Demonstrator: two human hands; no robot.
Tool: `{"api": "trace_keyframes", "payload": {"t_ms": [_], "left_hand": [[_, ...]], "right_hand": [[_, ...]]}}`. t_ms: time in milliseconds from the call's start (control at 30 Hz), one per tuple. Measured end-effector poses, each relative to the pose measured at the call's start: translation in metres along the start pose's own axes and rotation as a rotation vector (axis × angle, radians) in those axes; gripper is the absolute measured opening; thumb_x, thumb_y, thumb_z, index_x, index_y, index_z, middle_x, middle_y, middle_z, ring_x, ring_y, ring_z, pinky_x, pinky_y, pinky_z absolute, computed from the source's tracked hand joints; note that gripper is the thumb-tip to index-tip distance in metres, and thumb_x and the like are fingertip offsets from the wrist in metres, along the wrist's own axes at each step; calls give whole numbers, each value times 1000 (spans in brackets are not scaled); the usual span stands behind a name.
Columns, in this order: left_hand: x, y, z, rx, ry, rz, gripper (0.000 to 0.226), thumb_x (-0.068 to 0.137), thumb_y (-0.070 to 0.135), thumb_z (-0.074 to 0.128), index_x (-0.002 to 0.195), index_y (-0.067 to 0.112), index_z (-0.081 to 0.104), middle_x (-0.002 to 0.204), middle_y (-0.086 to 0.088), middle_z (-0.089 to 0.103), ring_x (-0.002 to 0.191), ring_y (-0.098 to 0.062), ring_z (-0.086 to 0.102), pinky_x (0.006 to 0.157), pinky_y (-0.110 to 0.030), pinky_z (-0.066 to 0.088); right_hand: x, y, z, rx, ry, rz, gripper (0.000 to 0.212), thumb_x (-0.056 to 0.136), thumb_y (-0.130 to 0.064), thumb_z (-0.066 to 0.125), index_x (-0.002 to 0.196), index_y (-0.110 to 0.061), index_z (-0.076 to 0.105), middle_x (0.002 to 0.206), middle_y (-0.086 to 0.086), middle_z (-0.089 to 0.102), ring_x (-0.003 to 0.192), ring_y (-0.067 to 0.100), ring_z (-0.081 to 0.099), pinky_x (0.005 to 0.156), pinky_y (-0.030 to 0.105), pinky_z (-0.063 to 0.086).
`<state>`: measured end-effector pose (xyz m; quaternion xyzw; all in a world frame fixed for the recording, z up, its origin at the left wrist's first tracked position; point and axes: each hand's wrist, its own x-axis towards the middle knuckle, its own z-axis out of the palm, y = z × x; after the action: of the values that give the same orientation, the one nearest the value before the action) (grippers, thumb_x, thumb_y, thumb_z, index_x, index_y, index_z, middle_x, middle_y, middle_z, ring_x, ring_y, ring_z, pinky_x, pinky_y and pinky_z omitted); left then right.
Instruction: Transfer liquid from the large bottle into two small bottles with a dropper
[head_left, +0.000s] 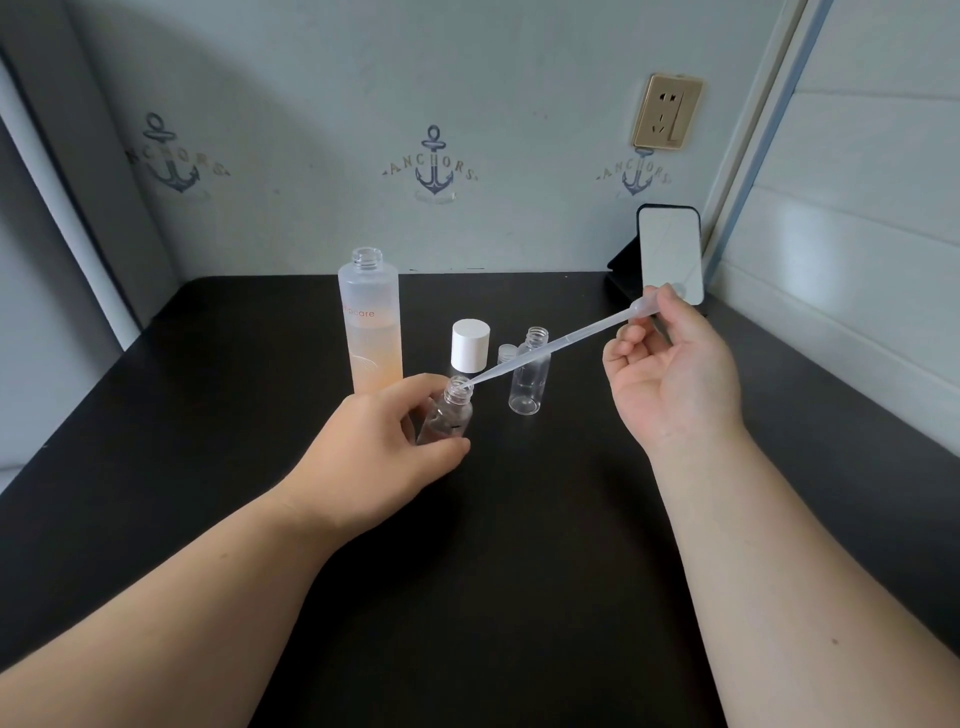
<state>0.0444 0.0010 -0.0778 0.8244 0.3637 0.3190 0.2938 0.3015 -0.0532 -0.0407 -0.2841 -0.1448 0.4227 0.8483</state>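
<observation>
Right hand (670, 364) pinches the bulb of the dropper (550, 348). Dropper's long axis slants down and to the left; its tip sits at the mouth of the small bottle (447, 413), which the left hand (384, 457) grips, tilted toward the right hand. Squeeze looks like the next move.

Count:
- small bottles, 2; the second bottle (531, 371) stands upright on the table (519, 545), uncapped, apparently empty
- large bottle (370, 322), 1, open, behind the left hand
- white cap (470, 345), 1
- dropper, 1
</observation>
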Motion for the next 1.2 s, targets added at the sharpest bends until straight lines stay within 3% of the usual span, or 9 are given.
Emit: {"api": "trace_keyframes", "payload": {"t_ms": [200, 700, 800, 933, 1200], "left_hand": [[0, -2, 1, -46, -13, -20, 32, 81, 39, 78, 109, 47, 64, 88, 21, 69, 82, -8, 67, 76, -29, 56], [2, -6, 1, -47, 0, -21, 33, 81, 42, 78, 111, 46, 65, 91, 23, 67, 85, -4, 63, 70, -18, 49], [1, -7, 1, -41, 2, -13, 33, 80, 43, 78, 110, 47, 65, 90, 22, 67, 83, -5, 63, 66, -13, 47], [2, -6, 1, -56, -3, -15, 33, 80, 43, 78, 108, 50, 63, 90, 20, 68, 84, -6, 64, 70, -20, 52], [2, -6, 1, -48, -3, -11, 30, 81, 41, 78, 108, 49, 65, 85, 22, 68, 80, -5, 63, 68, -19, 47]], "right_hand": [[0, -1, 0, -17, -39, -1, 5, 89, -12, 73, 85, -15, 71, 75, -1, 65, 55, 11, 49, 55, 22, 43], [-1, -1, 1, -55, -82, -13, 28, 96, -11, 65, 71, -16, 76, 76, -3, 68, 51, 7, 41, 53, 18, 37], [0, 0, 0, -50, -58, -19, 15, 95, -11, 66, 82, -12, 73, 76, -2, 68, 50, 6, 41, 52, 18, 37], [2, 0, -2, -51, -52, -25, 6, 95, -10, 67, 89, -10, 70, 76, 0, 67, 50, 7, 41, 51, 18, 37], [3, 0, -3, -80, -59, -45, 8, 94, -10, 68, 87, -10, 70, 77, 0, 66, 49, 6, 40, 51, 17, 36]]}}
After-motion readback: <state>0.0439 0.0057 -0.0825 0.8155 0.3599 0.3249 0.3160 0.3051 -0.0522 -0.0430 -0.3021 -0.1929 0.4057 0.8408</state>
